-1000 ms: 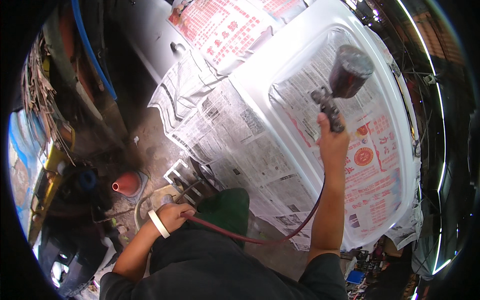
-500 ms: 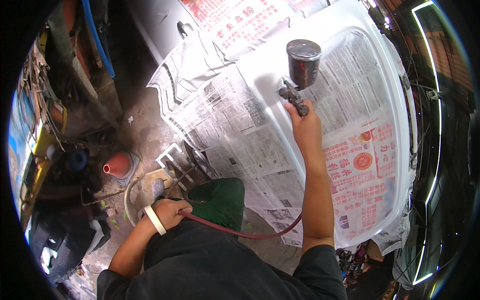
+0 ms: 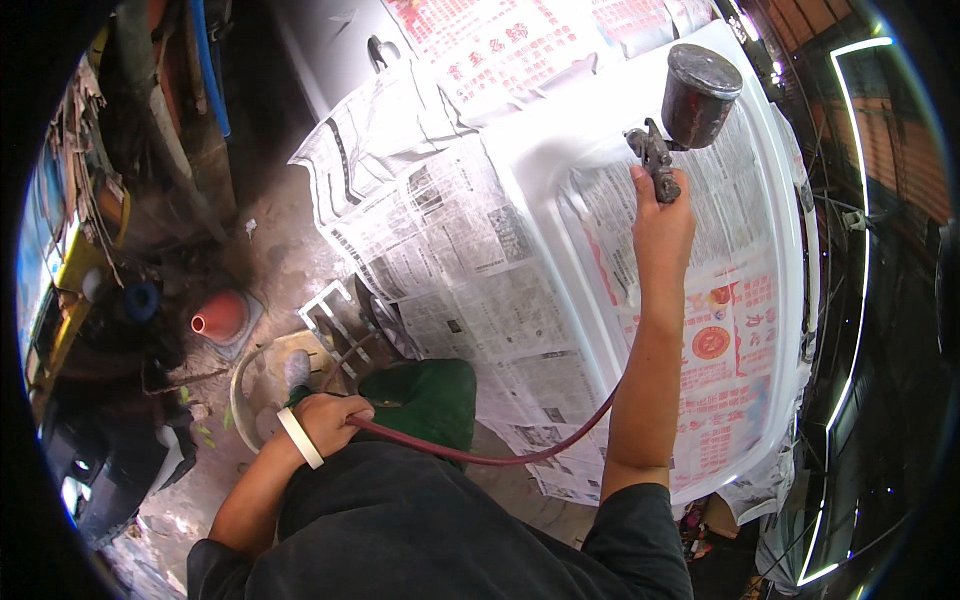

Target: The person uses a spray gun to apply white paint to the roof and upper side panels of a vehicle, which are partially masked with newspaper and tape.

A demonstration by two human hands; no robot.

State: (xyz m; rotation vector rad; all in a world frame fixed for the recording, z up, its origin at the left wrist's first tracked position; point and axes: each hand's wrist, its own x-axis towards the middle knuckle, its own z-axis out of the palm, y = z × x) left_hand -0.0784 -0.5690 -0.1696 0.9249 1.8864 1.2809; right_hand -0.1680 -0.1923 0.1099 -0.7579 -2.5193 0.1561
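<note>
My right hand [image 3: 662,215] grips a dark spray gun [image 3: 655,160] with a paint-stained cup [image 3: 698,95] on it, held over the white vehicle panel [image 3: 520,145] near its upper part. Newspaper sheets [image 3: 440,215] cover the side beside it and the recessed area inside its raised frame. My left hand [image 3: 330,418], with a white band [image 3: 300,438] on the wrist, is closed around a red hose [image 3: 470,455] by my lap, and the hose loops toward my right arm.
An orange traffic cone [image 3: 222,318] stands on the stained floor at left, near a blue ring [image 3: 140,300], dark parts [image 3: 105,470] and a blue pipe [image 3: 208,70]. A white metal rack [image 3: 330,310] is by my legs. Light tubes [image 3: 862,150] run along the right.
My right hand and spray gun moved left, then back right and higher over the panel. My left hand keeps the hose. The view has shifted slightly.
</note>
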